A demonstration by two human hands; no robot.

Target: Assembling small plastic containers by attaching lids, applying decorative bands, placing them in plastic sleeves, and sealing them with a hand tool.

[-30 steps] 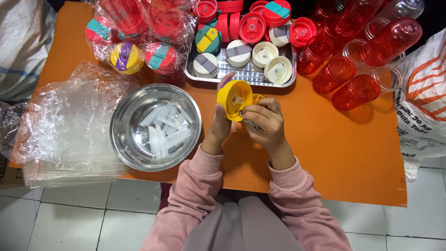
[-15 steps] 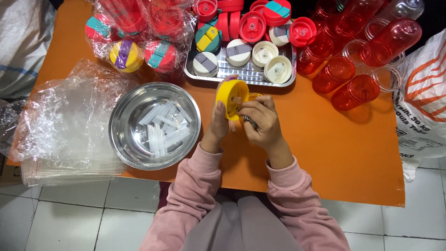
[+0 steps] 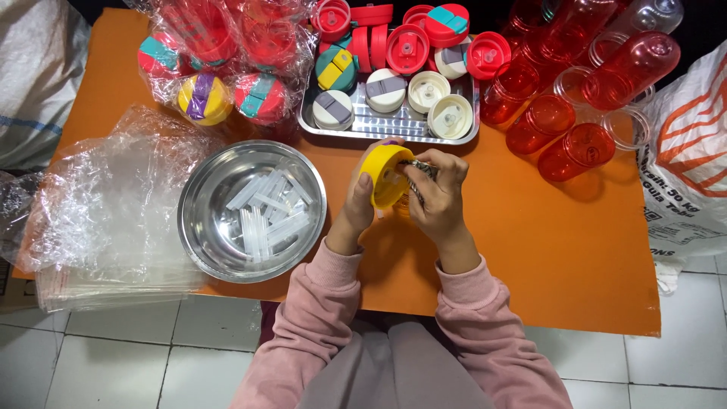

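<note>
My left hand (image 3: 357,206) grips a yellow bottle lid (image 3: 381,173) on edge above the orange table (image 3: 545,250), thumb pressed on its rim. My right hand (image 3: 439,195) is closed against the lid's inner side, fingertips pinching a small dark part (image 3: 419,168) there. Both hands hover just in front of a metal tray (image 3: 386,129) of lids. To the left stands a steel bowl (image 3: 198,204) holding several clear short tubes (image 3: 266,212).
Red, cream, grey and teal lids fill the tray. Red transparent bottles (image 3: 575,98) lie at the back right beside a white sack (image 3: 693,167). Bagged lids (image 3: 204,64) sit at the back left. A stack of clear plastic bags (image 3: 98,220) covers the table's left end.
The hands and yellow lid have stayed in almost the same place; the lid has turned slightly and my right fingers have shifted on its inner side.
</note>
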